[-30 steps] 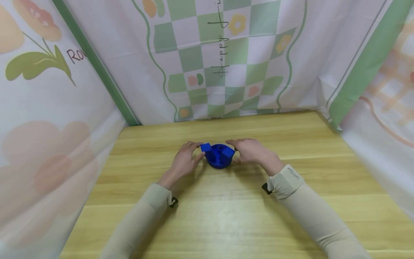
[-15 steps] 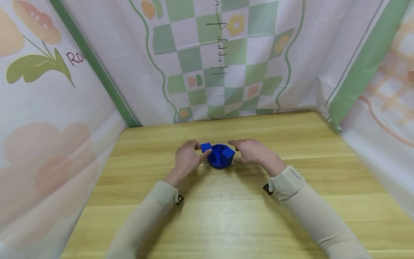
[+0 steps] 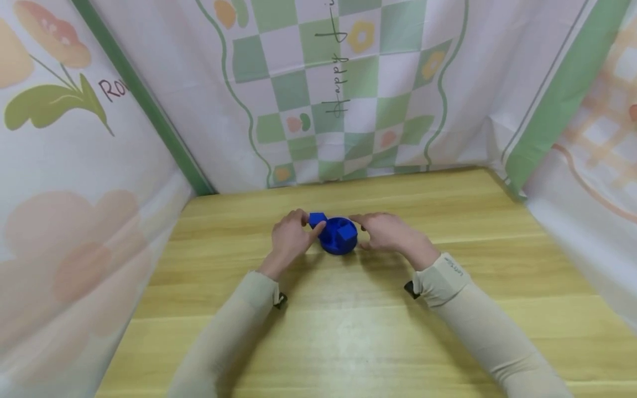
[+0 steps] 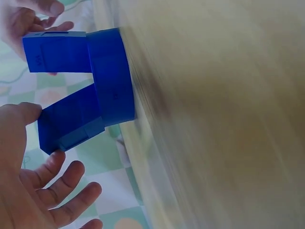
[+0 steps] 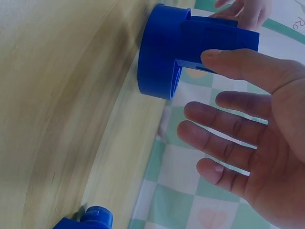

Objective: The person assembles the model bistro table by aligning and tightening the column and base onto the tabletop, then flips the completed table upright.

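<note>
Round base [image 3: 338, 249]: solid deep blue. Left block [image 3: 317, 218] and right block [image 3: 346, 232]: same blue, no second colour seen. Blue piece [image 5: 96, 217] at the right wrist view's lower edge: matching shade. Tabletop [image 3: 338, 331]: yellow-tan, streaked with lengthwise wood grain. Left sleeve [image 3: 229, 326] and right sleeve [image 3: 483, 320]: plain pale beige; small dark lettering on the right cuff [image 3: 452, 268]. Back cloth [image 3: 189, 66]: white, sage-and-white checks, yellow and orange flowers, wavy green border lines, dark script. Left cloth [image 3: 45, 160]: white, peach-pink blooms, olive leaf, dark red letters. Right cloth [image 3: 604, 135]: peach plaid on white. Edge bands: solid green.
</note>
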Tool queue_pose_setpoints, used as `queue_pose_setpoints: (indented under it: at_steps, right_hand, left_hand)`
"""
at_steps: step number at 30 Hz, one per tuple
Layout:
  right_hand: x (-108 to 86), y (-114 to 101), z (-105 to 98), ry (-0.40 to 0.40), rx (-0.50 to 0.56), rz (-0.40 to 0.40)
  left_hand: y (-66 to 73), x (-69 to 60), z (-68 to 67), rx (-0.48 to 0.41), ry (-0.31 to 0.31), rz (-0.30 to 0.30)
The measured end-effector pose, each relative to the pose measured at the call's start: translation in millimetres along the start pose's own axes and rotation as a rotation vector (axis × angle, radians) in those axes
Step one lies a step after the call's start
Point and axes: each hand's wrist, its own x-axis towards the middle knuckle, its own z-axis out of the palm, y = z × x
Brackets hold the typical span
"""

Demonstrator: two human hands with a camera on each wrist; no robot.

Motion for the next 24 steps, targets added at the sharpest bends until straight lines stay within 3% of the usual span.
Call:
queue_pose_setpoints:
  at_steps: [11, 24]
  right_hand:
    - [-4.3, 4.6, -1.7, -0.015, 0.027, 0.020]
    - [-4.7, 5.0, -3.1, -0.011, 0.022, 0.016]
  left_hand:
    - [-1.5, 4.5, -1.5, -0.016, -0.025, -0.062]
    - [0.2, 7.7, -0.2, -0.053, -0.033, -0.059]
